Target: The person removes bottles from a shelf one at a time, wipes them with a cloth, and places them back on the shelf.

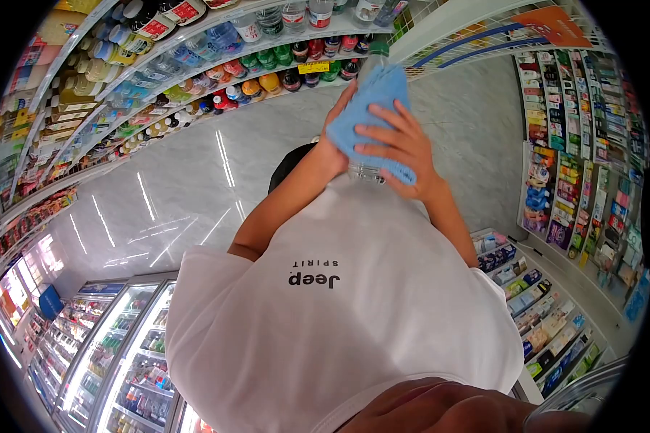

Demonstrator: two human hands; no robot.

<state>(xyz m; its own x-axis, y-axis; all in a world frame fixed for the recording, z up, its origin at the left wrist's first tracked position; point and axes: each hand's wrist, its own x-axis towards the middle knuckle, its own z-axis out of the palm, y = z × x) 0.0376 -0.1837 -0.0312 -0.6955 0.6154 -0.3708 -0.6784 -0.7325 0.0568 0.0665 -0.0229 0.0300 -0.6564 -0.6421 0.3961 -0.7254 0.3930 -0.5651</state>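
A clear bottle with a green cap [378,49] is held in front of my chest, cap end away from me. Its clear base [366,172] shows near the white shirt. A light blue cloth [372,94] covers most of its middle. On the left side, my left hand [334,137] grips the bottle, with most of its fingers hidden behind the bottle and cloth. My right hand [401,148] presses the cloth around the bottle from the right, fingers slightly apart and curved over it.
Shelves of bottled drinks [260,61] curve across the front and left. Lit glass-door coolers [133,303] stand at lower left. Racks of small packaged goods [570,159] and low shelves of boxes [534,303] line the right. Grey glossy tiles [173,187] cover the floor.
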